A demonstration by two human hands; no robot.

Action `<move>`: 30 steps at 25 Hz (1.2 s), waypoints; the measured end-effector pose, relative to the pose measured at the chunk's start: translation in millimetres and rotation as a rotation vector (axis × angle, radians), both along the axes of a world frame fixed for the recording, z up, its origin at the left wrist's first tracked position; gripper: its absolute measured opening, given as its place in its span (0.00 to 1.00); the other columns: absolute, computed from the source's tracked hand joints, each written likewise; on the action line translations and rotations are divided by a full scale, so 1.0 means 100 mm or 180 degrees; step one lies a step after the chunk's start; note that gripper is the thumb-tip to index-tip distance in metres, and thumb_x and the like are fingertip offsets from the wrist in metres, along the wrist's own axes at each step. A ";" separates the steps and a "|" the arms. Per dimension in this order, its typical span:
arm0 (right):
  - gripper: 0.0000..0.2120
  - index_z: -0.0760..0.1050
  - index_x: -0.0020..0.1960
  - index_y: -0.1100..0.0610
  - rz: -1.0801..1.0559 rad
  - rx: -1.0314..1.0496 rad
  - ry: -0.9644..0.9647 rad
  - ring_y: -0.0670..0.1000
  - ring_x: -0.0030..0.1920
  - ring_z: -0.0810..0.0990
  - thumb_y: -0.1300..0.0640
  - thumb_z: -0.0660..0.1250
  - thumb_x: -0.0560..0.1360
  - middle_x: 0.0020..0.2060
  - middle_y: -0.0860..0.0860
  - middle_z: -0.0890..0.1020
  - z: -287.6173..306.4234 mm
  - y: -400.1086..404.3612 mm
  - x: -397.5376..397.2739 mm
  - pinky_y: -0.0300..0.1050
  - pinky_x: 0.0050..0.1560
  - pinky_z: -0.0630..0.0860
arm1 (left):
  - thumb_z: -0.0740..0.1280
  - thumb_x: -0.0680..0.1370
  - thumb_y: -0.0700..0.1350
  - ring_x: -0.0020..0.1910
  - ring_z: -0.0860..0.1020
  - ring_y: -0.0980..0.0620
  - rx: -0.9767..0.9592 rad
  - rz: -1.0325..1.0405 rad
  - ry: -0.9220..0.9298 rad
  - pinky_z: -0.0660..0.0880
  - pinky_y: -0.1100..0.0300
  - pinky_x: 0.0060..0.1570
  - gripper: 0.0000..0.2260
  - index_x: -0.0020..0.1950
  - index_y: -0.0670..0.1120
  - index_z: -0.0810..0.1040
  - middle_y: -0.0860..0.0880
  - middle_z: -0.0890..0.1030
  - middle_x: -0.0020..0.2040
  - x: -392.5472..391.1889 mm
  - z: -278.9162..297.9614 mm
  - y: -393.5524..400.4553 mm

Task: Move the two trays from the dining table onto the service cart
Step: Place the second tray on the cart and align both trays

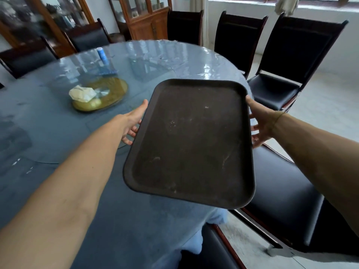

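Observation:
A dark brown rectangular tray (191,142) is lifted above the right edge of the round dining table (58,133), tilted slightly, its inside bare and scuffed. My left hand (134,121) grips its left long edge, thumb on the rim and fingers underneath. My right hand (259,121) holds the right long edge the same way. Only this one tray is in view. The service cart is not in view.
On the table's glass turntable lie a crumpled pale paper wad (82,93), a yellowish oval plate (116,90) and a blue bottle (102,54). Black chairs (281,78) ring the table at right, back and left. Wooden cabinets (147,20) stand behind.

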State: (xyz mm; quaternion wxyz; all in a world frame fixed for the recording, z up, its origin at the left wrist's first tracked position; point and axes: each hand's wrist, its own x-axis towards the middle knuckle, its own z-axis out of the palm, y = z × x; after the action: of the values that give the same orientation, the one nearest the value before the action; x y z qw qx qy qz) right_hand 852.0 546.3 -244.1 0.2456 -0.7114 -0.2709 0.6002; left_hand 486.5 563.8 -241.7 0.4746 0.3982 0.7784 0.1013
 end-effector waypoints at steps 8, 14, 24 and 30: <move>0.48 0.68 0.72 0.52 0.0048 0.0161 -0.0037 0.65 0.63 0.73 0.19 0.59 0.64 0.65 0.59 0.73 0.73 -0.90 -0.23 0.72 0.57 0.70 | 0.50 0.68 0.80 0.45 0.78 0.45 0.0277 0.0155 -0.0385 0.74 0.50 0.44 0.39 0.56 0.48 0.73 0.42 0.79 0.47 -0.28 0.81 -0.97; 0.50 0.71 0.68 0.51 -0.0007 0.0313 0.0020 0.63 0.53 0.73 0.18 0.59 0.59 0.57 0.57 0.75 1.21 -1.70 -0.45 0.67 0.45 0.74 | 0.52 0.68 0.79 0.49 0.78 0.45 0.0430 0.0370 -0.0692 0.75 0.52 0.45 0.42 0.57 0.43 0.75 0.42 0.79 0.52 -0.49 1.16 -1.82; 0.41 0.73 0.60 0.56 -0.0141 0.0586 0.0010 0.64 0.55 0.74 0.22 0.57 0.66 0.56 0.58 0.76 1.84 -3.04 -0.75 0.71 0.59 0.67 | 0.53 0.70 0.78 0.46 0.76 0.45 0.0604 0.0229 -0.0844 0.72 0.51 0.41 0.39 0.55 0.44 0.75 0.42 0.77 0.49 -0.82 1.69 -2.95; 0.37 0.75 0.51 0.56 -0.0573 0.0659 0.0051 0.61 0.48 0.74 0.23 0.52 0.71 0.49 0.58 0.77 2.06 -3.71 -0.61 0.67 0.51 0.69 | 0.54 0.69 0.79 0.49 0.77 0.45 0.0507 -0.0156 -0.0944 0.74 0.50 0.43 0.40 0.58 0.44 0.74 0.41 0.78 0.53 -0.78 1.96 -3.31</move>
State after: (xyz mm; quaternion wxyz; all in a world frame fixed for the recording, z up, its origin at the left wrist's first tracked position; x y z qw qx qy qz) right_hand 791.1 175.3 -38.2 0.3726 -0.6989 -0.2645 0.5503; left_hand 408.1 232.4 -45.8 0.5535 0.4341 0.6794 0.2087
